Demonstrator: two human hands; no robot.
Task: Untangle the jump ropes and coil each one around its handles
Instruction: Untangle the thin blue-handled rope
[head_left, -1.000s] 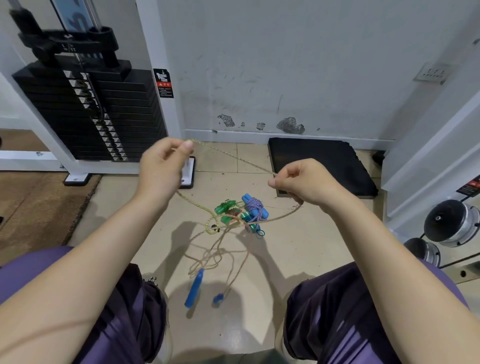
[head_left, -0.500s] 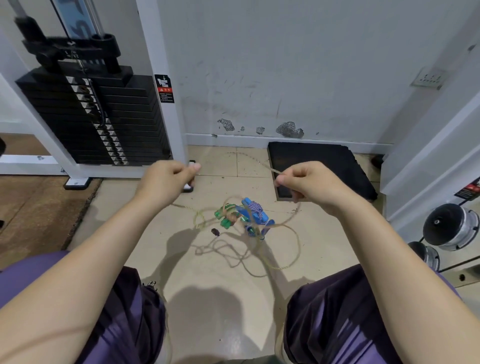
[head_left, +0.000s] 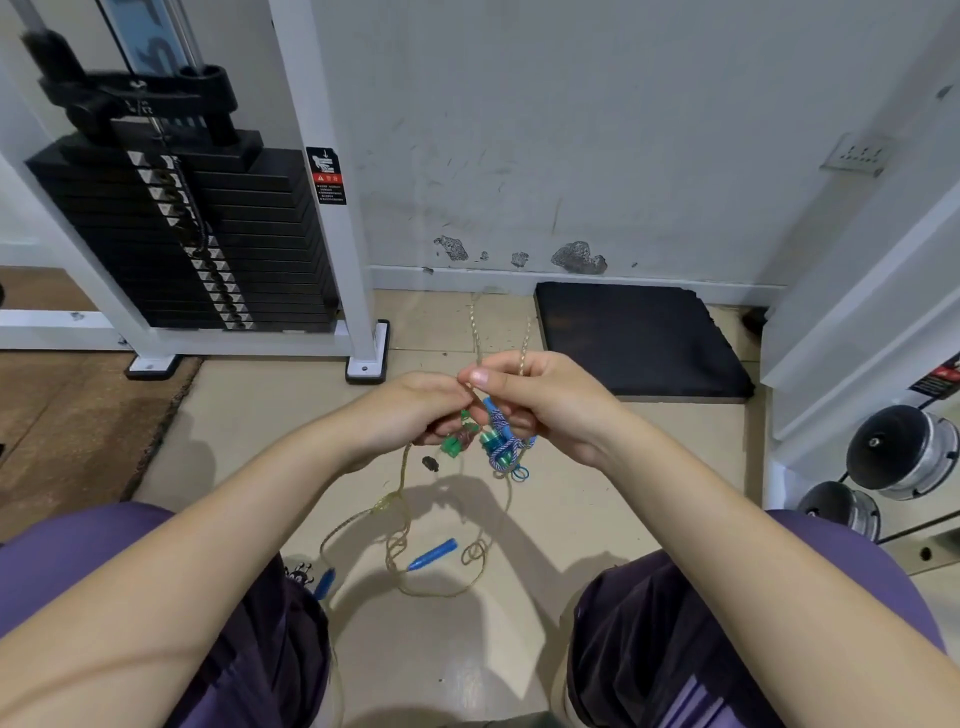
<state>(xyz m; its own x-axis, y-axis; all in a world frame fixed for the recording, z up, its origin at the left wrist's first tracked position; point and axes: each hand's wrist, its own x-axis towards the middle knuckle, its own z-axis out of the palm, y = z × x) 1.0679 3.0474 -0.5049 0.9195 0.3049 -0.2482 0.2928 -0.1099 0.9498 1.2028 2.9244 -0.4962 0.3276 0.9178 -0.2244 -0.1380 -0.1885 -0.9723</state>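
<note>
- The left hand (head_left: 410, 410) and right hand (head_left: 540, 405) met above the floor (head_left: 249, 431), fingertips nearly touching, each with fingers curled round the yellowish rope (head_left: 400, 499).
- The right hand pinched the rope between thumb and forefinger; two strands rose past its knuckles, away from the person. Whether they formed a closed loop could not be told.
- The left hand gripped the same rope lower; from under it the rope hung to the floor and lay in loose loops and kinks below both hands.
- Just under the hands, apparently on the floor, sat two bundled ropes: green handles (head_left: 457, 441) below the left hand, and blue handles wound with a blue-and-white rope (head_left: 501, 439) below the right.
- Two loose blue handles lay lower: the blue handle (head_left: 434, 554) among the loops, and a second blue handle (head_left: 324, 582) beside the left knee.
- Judged: the yellowish rope was still being freed, not yet coiled.
- Risk: pulling hard with both hands so close could tighten the small kinks into knots.
- Risk: the hanging rope passed near the bundles, so lifting might snag and drag them, undoing their wraps.
- Risk: the upright strands could flop over the right hand's fingers and cross again.
</note>
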